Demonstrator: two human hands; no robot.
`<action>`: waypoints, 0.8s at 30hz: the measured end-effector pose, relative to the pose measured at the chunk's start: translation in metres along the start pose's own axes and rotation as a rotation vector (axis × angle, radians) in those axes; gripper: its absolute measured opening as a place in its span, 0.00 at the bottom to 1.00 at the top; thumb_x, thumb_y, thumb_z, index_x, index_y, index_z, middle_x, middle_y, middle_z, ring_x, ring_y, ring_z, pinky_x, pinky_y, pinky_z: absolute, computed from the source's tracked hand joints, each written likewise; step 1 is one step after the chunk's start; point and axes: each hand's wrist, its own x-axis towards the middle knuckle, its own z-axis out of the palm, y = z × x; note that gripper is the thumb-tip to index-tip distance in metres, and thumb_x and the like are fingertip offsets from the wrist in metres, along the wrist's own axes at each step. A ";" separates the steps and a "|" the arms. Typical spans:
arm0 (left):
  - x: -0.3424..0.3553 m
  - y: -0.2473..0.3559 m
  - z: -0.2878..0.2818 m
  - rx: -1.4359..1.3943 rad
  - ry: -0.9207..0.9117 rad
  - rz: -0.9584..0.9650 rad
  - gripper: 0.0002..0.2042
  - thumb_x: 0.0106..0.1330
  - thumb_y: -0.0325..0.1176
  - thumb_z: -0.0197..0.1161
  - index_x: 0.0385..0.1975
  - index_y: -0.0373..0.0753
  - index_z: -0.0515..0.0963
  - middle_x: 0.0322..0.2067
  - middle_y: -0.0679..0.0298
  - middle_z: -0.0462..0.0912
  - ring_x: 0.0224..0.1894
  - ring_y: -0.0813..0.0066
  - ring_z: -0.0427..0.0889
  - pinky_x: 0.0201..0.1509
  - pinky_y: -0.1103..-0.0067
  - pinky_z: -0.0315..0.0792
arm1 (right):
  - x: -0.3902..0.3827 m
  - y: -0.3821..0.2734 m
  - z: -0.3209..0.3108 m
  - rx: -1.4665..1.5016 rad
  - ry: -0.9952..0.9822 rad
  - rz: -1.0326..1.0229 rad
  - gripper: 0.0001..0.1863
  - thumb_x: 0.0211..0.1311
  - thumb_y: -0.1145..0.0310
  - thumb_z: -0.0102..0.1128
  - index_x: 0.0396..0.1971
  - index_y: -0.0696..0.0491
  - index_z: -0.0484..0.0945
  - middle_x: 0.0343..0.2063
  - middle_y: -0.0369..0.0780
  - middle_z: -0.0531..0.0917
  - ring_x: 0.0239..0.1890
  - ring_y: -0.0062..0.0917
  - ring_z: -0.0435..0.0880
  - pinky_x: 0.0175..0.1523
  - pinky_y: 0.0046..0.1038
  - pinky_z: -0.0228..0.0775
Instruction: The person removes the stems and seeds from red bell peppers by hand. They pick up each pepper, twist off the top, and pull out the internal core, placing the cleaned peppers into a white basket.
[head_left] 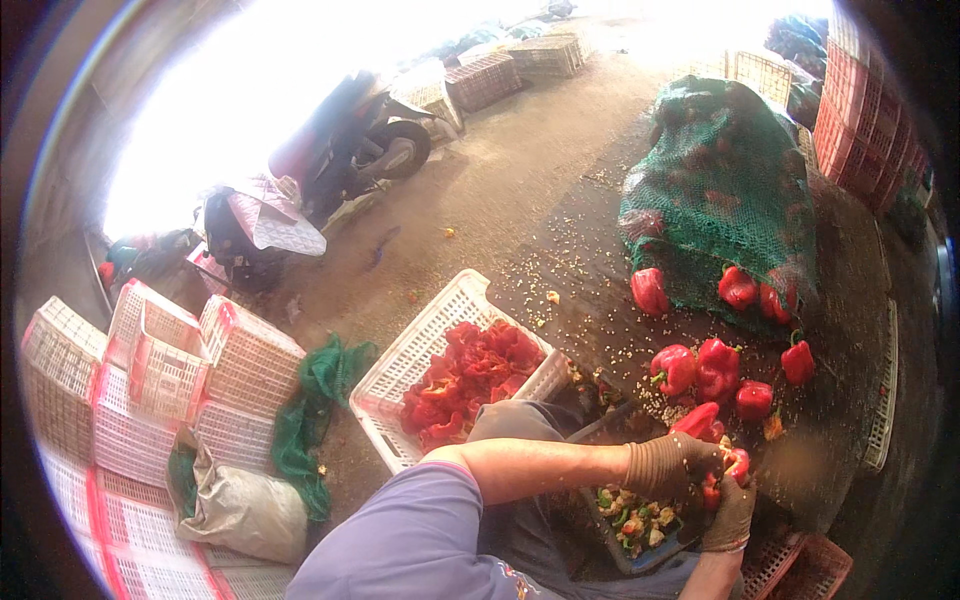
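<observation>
From the head view, holds a red pepper (738, 463) between two gloved hands, low and right of centre, over a blue tray (655, 562). Has the left hand (672, 465) reaching in with fingers curled on the pepper's left side, and the right hand (730, 513) closed round it from below; cannot tell how tightly, nor whether a tool is hidden in either. Shows pale insides on the pepper, so judged partly opened. Looks well along in the white crate (430, 325), with a broad heap of red pieces (465, 385), and in the tray, with many pale and green cores (640, 520). Leaves whole, as far as visible, another pepper (700, 420) just past the left hand, a loose group (717, 370) on the ground, and seemingly many more under the green net (715, 200), some poking out at its near edge; cannot count those under the mesh. Puts a knee (510, 420) and the left forearm (555, 468) between the hands and the white crate, partly covering the tray. Includes farther off, at left, stacked crates (250, 355), crumpled netting (305, 430), a pale sack (245, 510) and a motorbike (350, 150); at right, red crates (865, 115); across the middle, scattered seeds (560, 270).
</observation>
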 end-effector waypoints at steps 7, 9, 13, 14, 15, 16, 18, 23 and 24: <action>-0.002 0.002 -0.008 -0.236 -0.010 -0.044 0.22 0.54 0.27 0.78 0.48 0.37 0.79 0.35 0.71 0.84 0.39 0.84 0.78 0.43 0.79 0.77 | 0.022 0.029 -0.030 -0.133 0.080 -0.086 0.17 0.52 0.72 0.74 0.42 0.55 0.81 0.36 0.35 0.83 0.33 0.20 0.81 0.40 0.22 0.75; -0.002 0.037 -0.020 -0.335 -0.105 -0.240 0.23 0.51 0.25 0.79 0.48 0.37 0.79 0.35 0.71 0.84 0.39 0.82 0.79 0.43 0.79 0.78 | 0.004 -0.007 -0.004 -0.104 0.027 -0.108 0.15 0.53 0.73 0.71 0.42 0.56 0.81 0.35 0.35 0.83 0.33 0.20 0.81 0.40 0.22 0.75; -0.006 0.056 -0.029 -0.349 -0.376 -0.421 0.29 0.52 0.28 0.80 0.56 0.36 0.77 0.37 0.66 0.85 0.43 0.80 0.81 0.49 0.77 0.77 | 0.007 -0.023 -0.002 -0.070 0.023 -0.159 0.12 0.55 0.74 0.66 0.41 0.54 0.80 0.34 0.34 0.83 0.34 0.20 0.82 0.39 0.23 0.75; -0.010 0.041 -0.027 -0.340 -0.468 -0.413 0.30 0.55 0.31 0.79 0.59 0.36 0.76 0.39 0.65 0.85 0.45 0.80 0.81 0.51 0.76 0.77 | 0.008 -0.024 0.007 -0.028 0.010 -0.164 0.12 0.56 0.72 0.67 0.42 0.53 0.81 0.34 0.33 0.83 0.35 0.20 0.82 0.42 0.24 0.75; -0.007 0.038 -0.027 -0.195 -0.488 -0.372 0.29 0.58 0.34 0.77 0.60 0.36 0.76 0.41 0.64 0.86 0.46 0.79 0.81 0.52 0.75 0.76 | 0.010 -0.029 0.006 -0.087 0.040 -0.132 0.14 0.55 0.72 0.68 0.42 0.53 0.82 0.35 0.32 0.84 0.37 0.20 0.83 0.45 0.26 0.76; -0.013 0.034 -0.031 -0.062 -0.491 -0.323 0.29 0.61 0.37 0.75 0.61 0.35 0.75 0.44 0.64 0.86 0.48 0.78 0.80 0.54 0.75 0.76 | 0.007 -0.026 0.011 -0.054 0.079 -0.083 0.15 0.54 0.71 0.69 0.43 0.53 0.81 0.37 0.34 0.85 0.38 0.21 0.84 0.46 0.27 0.78; -0.012 0.028 -0.035 0.033 -0.337 -0.564 0.28 0.64 0.40 0.72 0.61 0.33 0.75 0.45 0.63 0.86 0.49 0.75 0.81 0.55 0.73 0.76 | 0.009 -0.023 -0.001 -0.033 0.053 -0.057 0.15 0.55 0.71 0.68 0.43 0.55 0.80 0.37 0.36 0.85 0.39 0.23 0.86 0.47 0.27 0.79; -0.013 0.022 -0.066 -0.235 0.120 -0.596 0.16 0.70 0.43 0.64 0.47 0.36 0.83 0.39 0.60 0.87 0.36 0.77 0.86 0.33 0.79 0.78 | 0.005 -0.021 -0.011 0.069 0.064 -0.030 0.21 0.55 0.73 0.69 0.49 0.55 0.75 0.42 0.37 0.84 0.42 0.23 0.85 0.48 0.26 0.79; -0.013 0.023 -0.065 -0.257 0.130 -0.578 0.16 0.70 0.43 0.63 0.48 0.36 0.82 0.38 0.60 0.87 0.36 0.76 0.86 0.33 0.79 0.78 | 0.005 -0.019 -0.011 0.066 0.050 -0.030 0.21 0.55 0.72 0.69 0.49 0.55 0.76 0.42 0.37 0.84 0.42 0.22 0.85 0.48 0.26 0.79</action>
